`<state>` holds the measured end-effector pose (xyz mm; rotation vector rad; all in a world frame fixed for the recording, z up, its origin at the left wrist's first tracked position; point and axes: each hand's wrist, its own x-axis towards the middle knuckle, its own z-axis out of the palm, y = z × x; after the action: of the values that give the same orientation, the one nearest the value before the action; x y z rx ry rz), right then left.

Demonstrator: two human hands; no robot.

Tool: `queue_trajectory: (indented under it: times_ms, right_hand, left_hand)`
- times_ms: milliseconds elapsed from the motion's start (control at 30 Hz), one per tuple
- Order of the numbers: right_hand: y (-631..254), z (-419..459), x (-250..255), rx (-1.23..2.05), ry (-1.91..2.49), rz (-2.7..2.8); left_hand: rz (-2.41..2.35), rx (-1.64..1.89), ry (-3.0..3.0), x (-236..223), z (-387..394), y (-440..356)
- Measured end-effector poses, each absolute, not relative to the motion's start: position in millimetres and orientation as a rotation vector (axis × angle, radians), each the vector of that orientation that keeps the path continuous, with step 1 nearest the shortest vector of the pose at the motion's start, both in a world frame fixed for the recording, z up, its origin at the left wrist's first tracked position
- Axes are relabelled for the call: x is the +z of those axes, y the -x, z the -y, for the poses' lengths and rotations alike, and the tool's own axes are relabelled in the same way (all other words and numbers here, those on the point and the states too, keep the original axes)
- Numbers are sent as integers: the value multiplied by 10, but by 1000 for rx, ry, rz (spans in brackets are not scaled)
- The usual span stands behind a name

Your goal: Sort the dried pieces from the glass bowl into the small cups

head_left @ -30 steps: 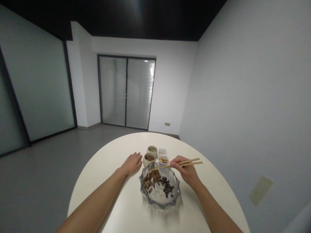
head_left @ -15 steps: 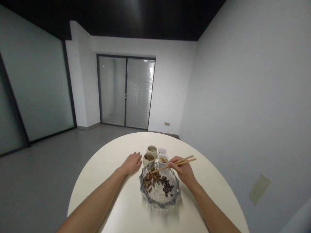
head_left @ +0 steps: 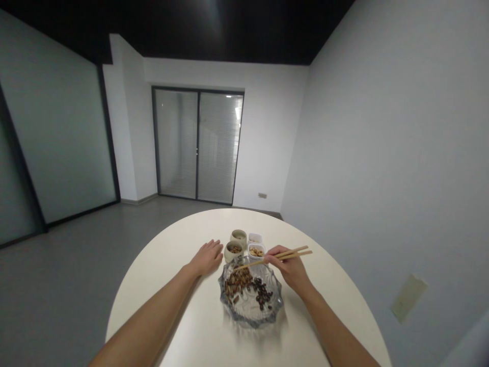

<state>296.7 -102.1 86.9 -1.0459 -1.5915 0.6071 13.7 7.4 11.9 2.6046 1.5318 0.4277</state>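
My right hand (head_left: 284, 260) is closed around a pair of wooden chopsticks (head_left: 292, 254). Their tips reach left over the far part of a clear glass bowl (head_left: 254, 322) with a wavy rim. In the bowl lie a heap of small brown, seed-like pieces (head_left: 240, 281) on the left and dark bean-like pieces (head_left: 263, 297) on the right. Whether the tips pinch a piece is too small to tell. My left hand (head_left: 208, 256) rests flat on the table, fingers stretched out, left of a round pale-green cup (head_left: 228, 254) with brown pieces inside.
Behind the first cup stands a second round cup (head_left: 233, 238). Beside them are a white square dish (head_left: 250, 255) of pale, nut-like pieces and another white dish (head_left: 255, 236). All stand on a round white table (head_left: 183, 326). A wall (head_left: 382, 168) rises to the right.
The chopsticks and my right hand have shifted slightly; the tips are now a little higher, near the bowl's far rim. My left hand has stayed in place.
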Motion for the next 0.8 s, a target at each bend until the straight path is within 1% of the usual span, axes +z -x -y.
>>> queue_trajectory:
  times_ms: [500, 800]
  right_hand:
    - [-2879, 1023, 819, 630, 1043, 1612]
    - [-2910, 1048, 894, 637, 1070, 1620]
  left_hand:
    - [-1530, 412, -2625, 127, -55, -137]
    - [-1530, 425, -2616, 143, -49, -143]
